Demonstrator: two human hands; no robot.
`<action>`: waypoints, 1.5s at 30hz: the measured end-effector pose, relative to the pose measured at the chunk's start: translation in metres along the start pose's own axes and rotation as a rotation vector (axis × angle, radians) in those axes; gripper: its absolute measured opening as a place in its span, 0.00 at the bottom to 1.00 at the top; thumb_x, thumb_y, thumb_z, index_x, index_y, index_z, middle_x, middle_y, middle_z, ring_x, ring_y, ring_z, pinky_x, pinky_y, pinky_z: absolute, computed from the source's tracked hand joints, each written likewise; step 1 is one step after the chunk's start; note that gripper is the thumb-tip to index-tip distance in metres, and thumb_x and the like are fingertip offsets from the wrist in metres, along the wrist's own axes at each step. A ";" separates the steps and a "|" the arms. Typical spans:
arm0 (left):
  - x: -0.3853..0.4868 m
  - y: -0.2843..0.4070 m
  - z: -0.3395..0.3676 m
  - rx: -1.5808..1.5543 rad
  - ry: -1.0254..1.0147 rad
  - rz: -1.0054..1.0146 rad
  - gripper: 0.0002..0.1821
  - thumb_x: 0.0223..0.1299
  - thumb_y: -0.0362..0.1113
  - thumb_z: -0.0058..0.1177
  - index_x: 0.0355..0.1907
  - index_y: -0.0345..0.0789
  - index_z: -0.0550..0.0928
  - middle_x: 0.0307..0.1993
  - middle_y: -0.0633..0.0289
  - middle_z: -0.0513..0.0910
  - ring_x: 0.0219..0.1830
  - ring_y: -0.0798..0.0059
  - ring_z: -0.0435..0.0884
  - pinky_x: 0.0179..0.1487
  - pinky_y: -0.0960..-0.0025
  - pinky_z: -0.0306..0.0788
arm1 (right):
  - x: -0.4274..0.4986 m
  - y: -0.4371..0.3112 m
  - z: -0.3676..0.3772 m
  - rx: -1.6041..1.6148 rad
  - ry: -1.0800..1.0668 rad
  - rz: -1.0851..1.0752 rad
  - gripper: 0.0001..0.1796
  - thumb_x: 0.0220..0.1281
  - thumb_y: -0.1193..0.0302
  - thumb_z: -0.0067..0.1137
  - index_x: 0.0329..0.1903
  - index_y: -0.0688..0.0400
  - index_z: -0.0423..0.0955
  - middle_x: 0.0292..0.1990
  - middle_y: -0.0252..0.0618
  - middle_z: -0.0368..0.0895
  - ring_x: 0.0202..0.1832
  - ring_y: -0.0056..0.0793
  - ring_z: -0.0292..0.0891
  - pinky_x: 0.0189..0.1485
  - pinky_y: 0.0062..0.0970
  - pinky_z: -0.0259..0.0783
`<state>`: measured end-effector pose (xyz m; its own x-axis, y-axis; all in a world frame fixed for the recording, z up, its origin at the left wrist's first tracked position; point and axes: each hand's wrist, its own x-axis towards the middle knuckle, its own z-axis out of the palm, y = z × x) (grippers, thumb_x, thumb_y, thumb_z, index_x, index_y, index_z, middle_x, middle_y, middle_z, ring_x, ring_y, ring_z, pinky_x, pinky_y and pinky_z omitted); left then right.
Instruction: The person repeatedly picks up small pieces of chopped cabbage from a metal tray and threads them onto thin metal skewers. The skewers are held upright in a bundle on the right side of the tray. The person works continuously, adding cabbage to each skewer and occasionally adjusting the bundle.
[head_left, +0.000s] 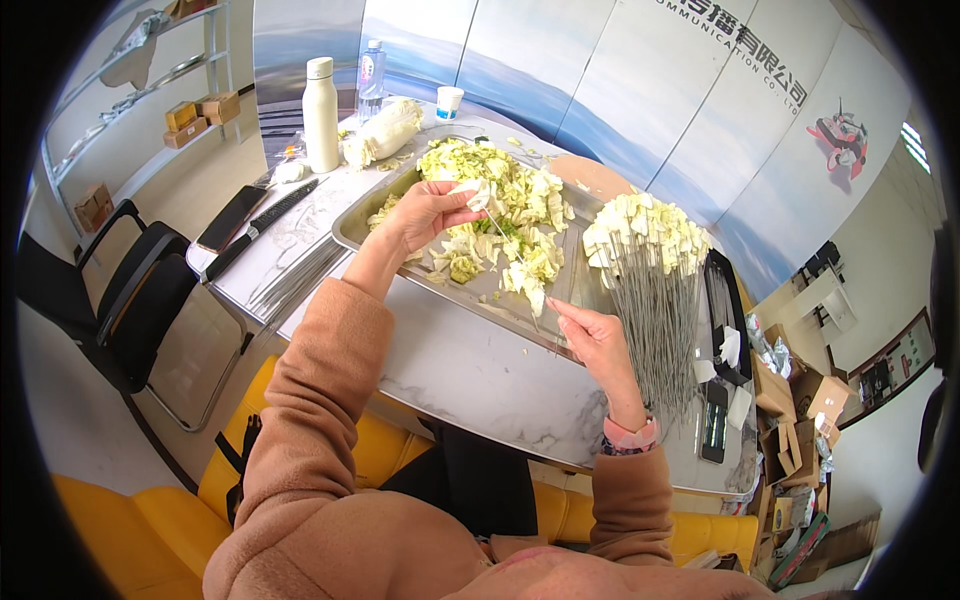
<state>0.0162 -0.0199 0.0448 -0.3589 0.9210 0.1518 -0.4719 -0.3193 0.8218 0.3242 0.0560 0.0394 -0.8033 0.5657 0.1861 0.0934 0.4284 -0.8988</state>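
Note:
My left hand (431, 214) pinches a pale piece of cabbage leaf (480, 196) above a metal tray (480, 309). At the tray's near edge, my right hand (594, 337) grips a thin metal skewer (501, 227) that slants up to that leaf. Cut cabbage leaves (517, 176) are heaped in the tray. To its right lie many skewers (656, 337) bunched side by side, their far ends threaded with cabbage pieces (649, 229). More skewers without leaves (304, 277) lie left of the tray.
On the left of the marbled table (480, 390) are a knife (259, 229) and a phone (232, 217). A cream bottle (321, 116), a water bottle (371, 79), a whole cabbage (386, 135) and a paper cup (448, 103) stand or lie behind. Another phone (714, 422) and a black holder (726, 322) are on the right.

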 end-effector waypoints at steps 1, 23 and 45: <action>0.000 0.001 0.000 0.001 -0.010 -0.008 0.08 0.61 0.27 0.53 0.41 0.24 0.78 0.38 0.54 0.82 0.41 0.66 0.84 0.47 0.76 0.80 | 0.000 0.000 0.000 0.004 -0.001 0.000 0.16 0.66 0.74 0.51 0.56 0.58 0.75 0.18 0.19 0.59 0.19 0.07 0.51 0.20 0.15 0.51; 0.006 -0.007 0.000 0.143 0.061 0.075 0.09 0.62 0.32 0.55 0.36 0.27 0.80 0.31 0.60 0.81 0.32 0.73 0.83 0.43 0.77 0.79 | 0.001 0.003 -0.001 0.016 0.001 0.001 0.17 0.66 0.74 0.51 0.57 0.59 0.74 0.17 0.18 0.58 0.18 0.07 0.50 0.20 0.15 0.49; 0.002 -0.006 0.001 -0.047 0.016 -0.032 0.08 0.60 0.29 0.56 0.38 0.25 0.80 0.34 0.56 0.82 0.38 0.69 0.84 0.44 0.79 0.80 | 0.000 -0.002 0.002 -0.043 0.028 -0.024 0.16 0.65 0.76 0.49 0.55 0.60 0.76 0.16 0.19 0.58 0.17 0.07 0.50 0.19 0.14 0.48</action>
<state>0.0196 -0.0161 0.0407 -0.3551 0.9275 0.1167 -0.5209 -0.3000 0.7992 0.3225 0.0535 0.0403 -0.7889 0.5742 0.2190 0.1003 0.4718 -0.8760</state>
